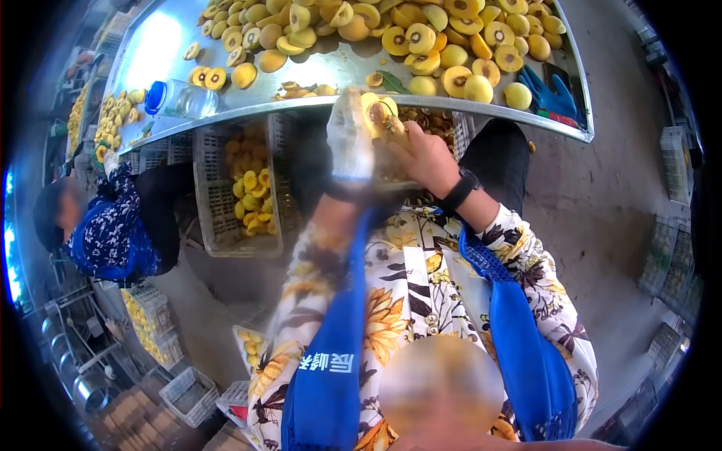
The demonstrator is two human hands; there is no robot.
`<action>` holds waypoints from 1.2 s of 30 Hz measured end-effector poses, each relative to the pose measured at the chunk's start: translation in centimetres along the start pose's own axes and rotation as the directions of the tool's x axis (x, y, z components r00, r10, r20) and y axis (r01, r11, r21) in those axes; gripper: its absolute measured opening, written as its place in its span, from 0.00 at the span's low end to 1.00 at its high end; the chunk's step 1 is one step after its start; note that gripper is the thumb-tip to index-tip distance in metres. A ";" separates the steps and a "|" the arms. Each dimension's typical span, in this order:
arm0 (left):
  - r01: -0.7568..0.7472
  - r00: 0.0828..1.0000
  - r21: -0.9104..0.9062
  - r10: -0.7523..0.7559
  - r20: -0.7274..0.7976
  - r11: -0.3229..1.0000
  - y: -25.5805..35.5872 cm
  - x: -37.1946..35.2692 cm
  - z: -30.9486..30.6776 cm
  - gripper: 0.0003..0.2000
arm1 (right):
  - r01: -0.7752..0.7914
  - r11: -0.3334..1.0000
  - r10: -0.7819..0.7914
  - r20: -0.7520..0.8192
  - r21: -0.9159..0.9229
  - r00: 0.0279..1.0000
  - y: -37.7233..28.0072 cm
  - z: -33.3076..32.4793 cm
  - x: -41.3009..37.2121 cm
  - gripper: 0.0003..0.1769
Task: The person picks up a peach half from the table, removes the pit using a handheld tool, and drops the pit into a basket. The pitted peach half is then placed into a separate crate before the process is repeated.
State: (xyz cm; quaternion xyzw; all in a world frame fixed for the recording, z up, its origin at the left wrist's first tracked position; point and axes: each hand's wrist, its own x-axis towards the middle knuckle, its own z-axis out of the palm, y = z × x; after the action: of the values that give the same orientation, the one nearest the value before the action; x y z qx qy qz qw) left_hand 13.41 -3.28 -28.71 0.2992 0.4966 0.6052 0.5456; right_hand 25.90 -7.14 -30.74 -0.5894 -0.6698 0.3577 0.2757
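Observation:
My left hand, in a white glove, is closed around a halved yellow peach just below the table's front edge. The cut face with its brown centre is turned toward my right hand. That hand is bare, with a black band at the wrist. Its fingers are closed close against the peach, around something brownish that blur keeps me from making out. Many halved and whole yellow peaches are heaped on the metal table just beyond. Below my hands, a crate of brown scraps is partly hidden.
A clear bottle with a blue cap lies at the table's left front. Blue gloves lie at the right corner. Left of my legs stands a crate of peach pieces. Another person sits at the far left.

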 end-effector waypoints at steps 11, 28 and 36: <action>0.240 0.951 0.122 -0.258 0.170 0.963 0.4 2.1 -1.6 0.23 | 0.095 0.994 -0.101 0.146 0.048 0.984 -0.8 -0.1 -0.8 0.19; 0.249 0.951 -0.218 -0.195 0.240 0.944 -0.7 1.0 -1.1 0.11 | -0.291 0.894 0.212 0.250 0.341 0.945 -2.0 1.6 -1.1 0.15; 0.104 0.982 -0.026 -0.099 0.158 0.994 0.0 0.5 -1.0 0.12 | -0.514 0.688 0.209 0.539 0.512 0.816 -3.0 0.1 -1.1 0.08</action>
State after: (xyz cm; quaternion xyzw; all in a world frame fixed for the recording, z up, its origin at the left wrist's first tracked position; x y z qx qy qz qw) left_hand 12.40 -3.12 -29.16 0.3107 0.4563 0.5596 0.6181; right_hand 24.23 -8.40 -28.27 -0.4870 -0.4178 0.7343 0.2216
